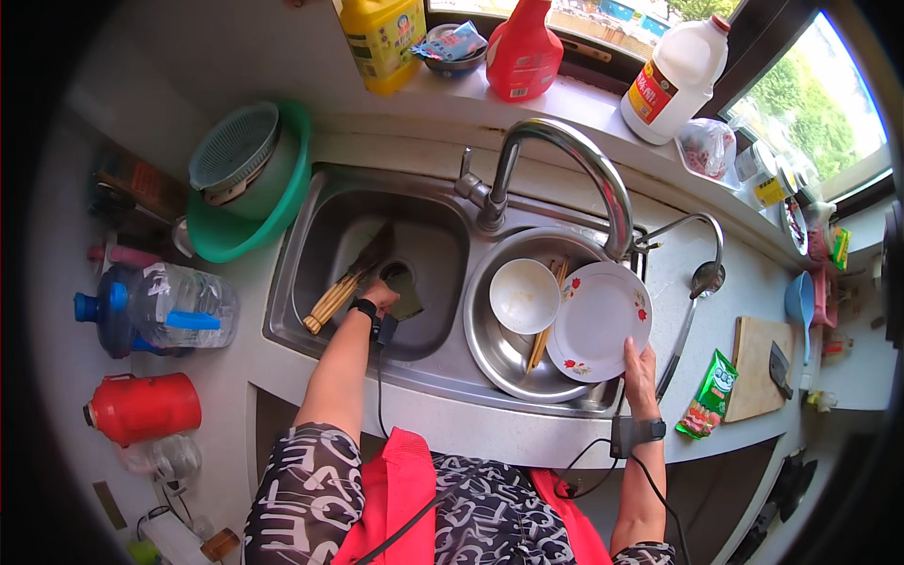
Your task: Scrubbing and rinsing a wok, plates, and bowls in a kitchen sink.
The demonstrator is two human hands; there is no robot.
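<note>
My left hand point(382, 296) is down in the left basin of the steel sink point(438, 353), at a dark green scouring pad point(407, 296) beside the drain; its fingers are partly hidden. Left of it lies a brush with a bundled bamboo handle point(332, 304). My right hand point(639, 374) grips the lower right rim of a white plate with red flowers point(600, 321). That plate rests or hovers over a round steel basin point(487, 360); which, I cannot tell. Inside the basin are a white bowl point(524, 296) and wooden chopsticks point(540, 346).
A chrome faucet point(565, 134) arches over the steel basin. Green and grey plastic basins point(300, 176) stand at left, near water jugs point(187, 307). At right are a ladle point(706, 279), a green packet point(712, 395) and a cutting board point(752, 353) with a knife point(779, 367). Bottles line the sill.
</note>
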